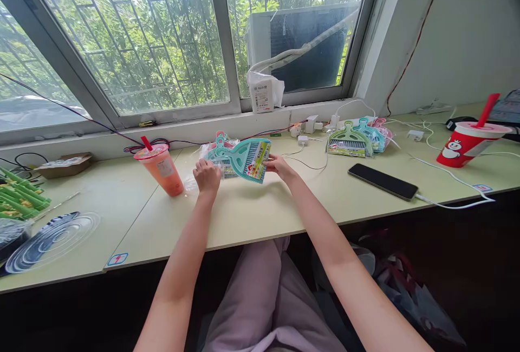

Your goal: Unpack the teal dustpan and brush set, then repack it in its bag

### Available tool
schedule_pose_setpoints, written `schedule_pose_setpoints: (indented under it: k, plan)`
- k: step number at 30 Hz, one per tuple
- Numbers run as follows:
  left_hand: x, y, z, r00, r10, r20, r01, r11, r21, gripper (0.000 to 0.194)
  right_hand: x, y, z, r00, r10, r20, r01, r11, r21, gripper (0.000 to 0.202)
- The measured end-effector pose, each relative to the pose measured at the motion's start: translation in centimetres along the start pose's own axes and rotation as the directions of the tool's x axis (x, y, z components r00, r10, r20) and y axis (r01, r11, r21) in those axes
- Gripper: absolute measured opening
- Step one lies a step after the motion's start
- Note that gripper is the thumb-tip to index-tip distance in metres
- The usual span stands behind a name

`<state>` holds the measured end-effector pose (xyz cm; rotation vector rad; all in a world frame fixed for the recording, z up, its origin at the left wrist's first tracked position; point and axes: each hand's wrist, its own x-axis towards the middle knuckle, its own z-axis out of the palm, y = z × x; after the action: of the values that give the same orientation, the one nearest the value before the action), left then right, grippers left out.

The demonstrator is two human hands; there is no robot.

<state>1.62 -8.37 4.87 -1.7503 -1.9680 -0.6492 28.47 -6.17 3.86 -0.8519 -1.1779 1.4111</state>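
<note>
Holding teal plastic dustpan (239,155) in right hand (278,165), pinched at wide end, grey-bristled brush (250,159) nested inside, raised near back edge of pale cream table (252,211). Got left hand (208,176) curled at handle; can't tell if gripping. Left of that: clear plastic cup (161,170), pink lid (151,151), red straw (146,143), orange drink (174,184) inside. Along back edge, far left: open brown cardboard box (73,169), clear plastic wrapping (60,162) inside. Toward right edge: red snowman-print cup (455,149); can't see contents.
</note>
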Motion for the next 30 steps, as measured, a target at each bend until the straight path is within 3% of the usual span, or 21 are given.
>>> schedule_pose_setpoints:
  k: [10,14,19,27,30]
  plan:
    - [-0.2,-0.2,0.1,0.998,-0.027,-0.049,0.026,0.999,-0.019,0.075,0.0,0.0,0.4,0.999,0.005,0.041,-0.004,1.000,-0.029,0.028]
    - [-0.2,-0.1,0.5,0.999,-0.020,-0.049,0.019,1.000,-0.015,0.072,0.0,-0.2,0.4,0.998,-0.009,0.055,0.011,0.999,-0.036,0.030]
    - [-0.3,0.1,0.6,1.000,0.013,-0.014,-0.013,1.000,0.015,0.052,-0.4,-0.5,0.8,0.991,-0.043,0.125,0.054,0.995,-0.079,0.034]
    - [-0.5,0.5,0.1,1.000,0.024,-0.004,-0.024,0.999,-0.029,0.061,0.2,-0.2,1.4,0.991,-0.134,-0.024,0.129,0.979,-0.157,0.031]
    - [-0.5,0.7,-0.1,0.999,0.037,-0.021,-0.038,0.999,-0.024,0.064,0.1,-0.3,1.4,0.988,-0.152,-0.024,0.146,0.973,-0.177,0.032]
